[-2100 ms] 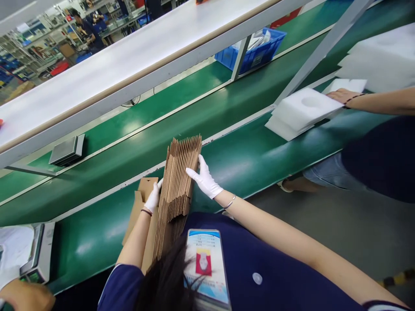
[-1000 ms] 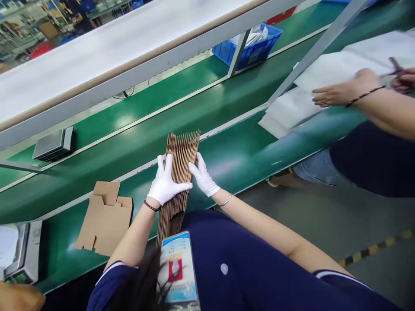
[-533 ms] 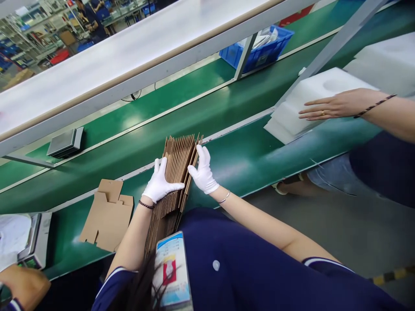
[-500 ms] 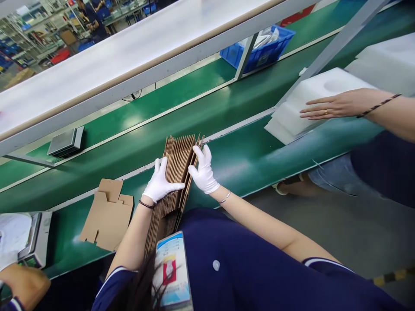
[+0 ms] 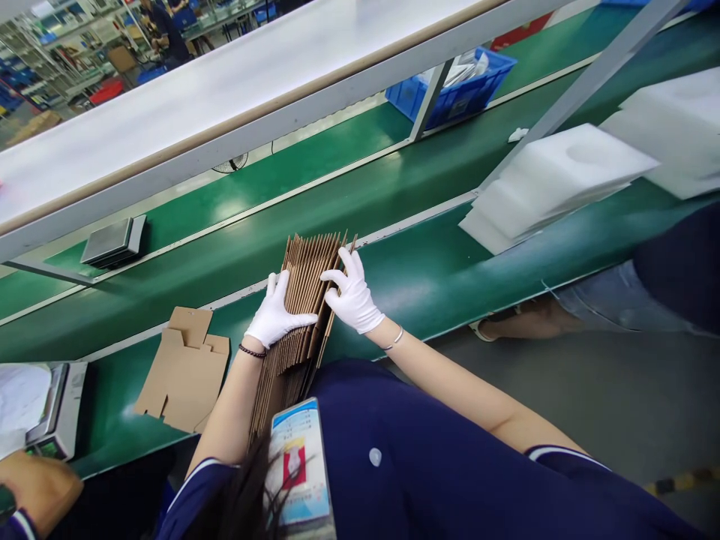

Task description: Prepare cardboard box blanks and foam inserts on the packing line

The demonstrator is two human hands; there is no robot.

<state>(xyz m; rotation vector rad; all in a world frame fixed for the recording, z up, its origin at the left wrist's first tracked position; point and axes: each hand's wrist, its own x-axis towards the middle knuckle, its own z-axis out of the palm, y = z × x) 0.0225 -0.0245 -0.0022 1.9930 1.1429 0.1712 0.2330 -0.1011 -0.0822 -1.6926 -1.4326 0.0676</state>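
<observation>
1. A person in a dark blue top stands at a green conveyor belt (image 5: 427,277), seen from above through a head camera; both hands wear white gloves.
2. A stack of flattened cardboard boxes (image 5: 307,281) stands on edge between the two hands, its upper edges fanned out over the near belt and its lower end running down toward the person's body.
3. The left hand (image 5: 275,315) lies flat against the left face of the stack, fingers pressed together and pointing up along the sheets, thumb reaching across the near edges to the right.
4. The right hand (image 5: 352,296) sits at the right face of the stack, near its top; the forefinger curls over the outermost sheets and the other fingers are loosely bent, pinching those sheets at their edge.
5. The stack is thus clasped from both sides, touching both gloves.
6. One single flattened cardboard box (image 5: 183,371) lies flat on the belt, left of the stack and apart from it.
7. White foam inserts (image 5: 556,180) are piled on the belt well to the right.
8. A weighing scale (image 5: 59,409) sits at the far left, another person's hand (image 5: 37,487) just below it.
</observation>
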